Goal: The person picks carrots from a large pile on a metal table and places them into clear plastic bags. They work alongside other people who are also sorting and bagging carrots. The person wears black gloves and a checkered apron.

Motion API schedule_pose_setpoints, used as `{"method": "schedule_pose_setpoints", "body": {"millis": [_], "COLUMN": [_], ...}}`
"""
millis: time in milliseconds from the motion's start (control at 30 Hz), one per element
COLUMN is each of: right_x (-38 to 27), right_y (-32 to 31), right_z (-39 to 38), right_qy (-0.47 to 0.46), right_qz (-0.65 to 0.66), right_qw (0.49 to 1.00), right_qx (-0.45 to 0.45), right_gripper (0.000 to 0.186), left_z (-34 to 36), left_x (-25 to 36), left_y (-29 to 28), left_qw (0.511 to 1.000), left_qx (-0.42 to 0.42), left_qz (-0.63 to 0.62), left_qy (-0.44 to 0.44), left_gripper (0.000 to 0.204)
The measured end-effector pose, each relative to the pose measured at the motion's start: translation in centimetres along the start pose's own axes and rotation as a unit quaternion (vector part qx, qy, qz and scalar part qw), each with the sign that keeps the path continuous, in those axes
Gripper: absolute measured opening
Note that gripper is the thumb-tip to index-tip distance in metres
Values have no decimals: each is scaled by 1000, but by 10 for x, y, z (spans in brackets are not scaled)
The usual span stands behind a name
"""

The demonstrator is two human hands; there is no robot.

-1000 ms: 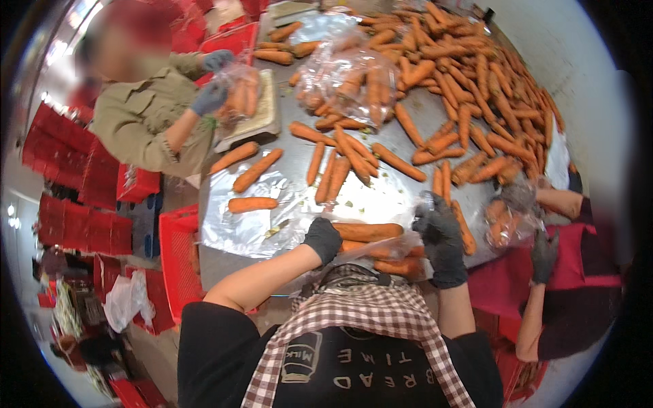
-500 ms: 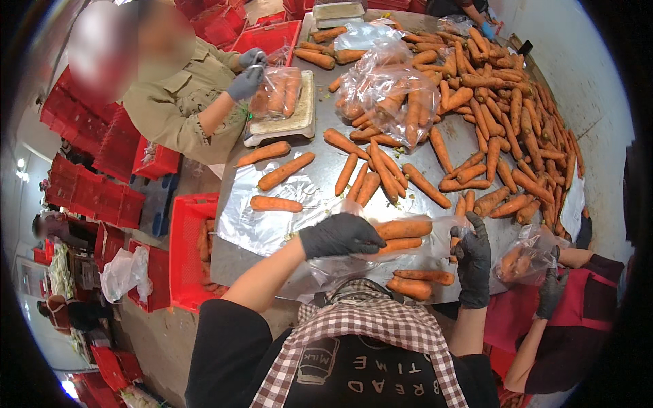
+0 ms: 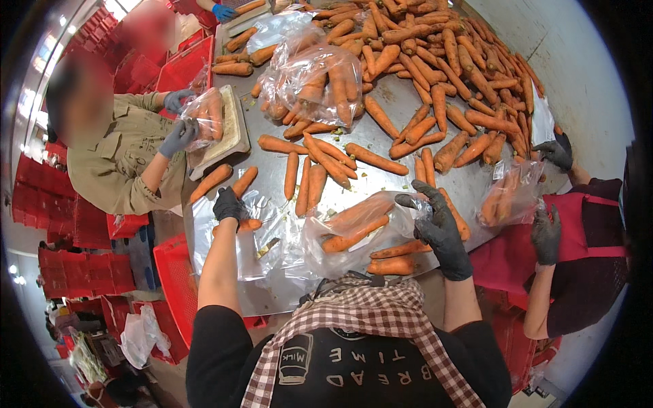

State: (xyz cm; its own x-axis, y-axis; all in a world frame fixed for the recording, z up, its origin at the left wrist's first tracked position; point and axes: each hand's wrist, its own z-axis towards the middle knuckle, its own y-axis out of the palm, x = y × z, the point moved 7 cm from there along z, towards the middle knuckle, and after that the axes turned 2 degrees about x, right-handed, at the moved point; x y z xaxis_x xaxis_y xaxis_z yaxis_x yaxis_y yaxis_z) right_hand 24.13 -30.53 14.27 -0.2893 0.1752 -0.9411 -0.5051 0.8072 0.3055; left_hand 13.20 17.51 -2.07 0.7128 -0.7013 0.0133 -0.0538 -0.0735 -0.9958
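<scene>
Black-gloved right hand (image 3: 442, 232) gapes half-open, apparently touching the clear bag (image 3: 367, 216).

Left hand (image 3: 228, 205), dark glove, is at loose carrots (image 3: 245, 181); grip not clear. Right hand (image 3: 441, 231), fingers partly spread, is at edge of clear bag (image 3: 360, 225) with carrots inside. Two carrots (image 3: 392, 266) lie just beside. Co-worker (image 3: 122, 160) at left holds carrot bag (image 3: 205, 120) at scale (image 3: 236, 129). Carrot pile (image 3: 469, 61) lies on far table side.

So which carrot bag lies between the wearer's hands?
The clear bag by the checked apron, between left hand and right hand; the others all lie outside that gap.
</scene>
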Motion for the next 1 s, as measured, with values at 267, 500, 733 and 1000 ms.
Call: {"method": "schedule_pose_setpoints", "body": {"millis": [267, 500, 733, 1000], "right_x": [-4, -22, -11, -7], "right_y": [7, 12, 0, 1], "right_z": [4, 0, 1, 0], "right_qy": [-1, -24, 17, -5], "right_qz": [-14, -46, -80, -89], "right_qw": [1000, 999, 997, 996], "right_qx": [-9, -11, 3, 6], "right_gripper": [58, 51, 47, 45], "left_z": [2, 5, -29, -72], "left_x": [11, 5, 6, 12], "left_y": [0, 0, 18, -2], "left_qw": [997, 995, 955, 967], "left_qx": [-18, 0, -110, 4], "left_qz": [68, 64, -148, 65], "left_qy": [21, 71, 231, 248], "left_gripper": [21, 23, 25, 12]}}
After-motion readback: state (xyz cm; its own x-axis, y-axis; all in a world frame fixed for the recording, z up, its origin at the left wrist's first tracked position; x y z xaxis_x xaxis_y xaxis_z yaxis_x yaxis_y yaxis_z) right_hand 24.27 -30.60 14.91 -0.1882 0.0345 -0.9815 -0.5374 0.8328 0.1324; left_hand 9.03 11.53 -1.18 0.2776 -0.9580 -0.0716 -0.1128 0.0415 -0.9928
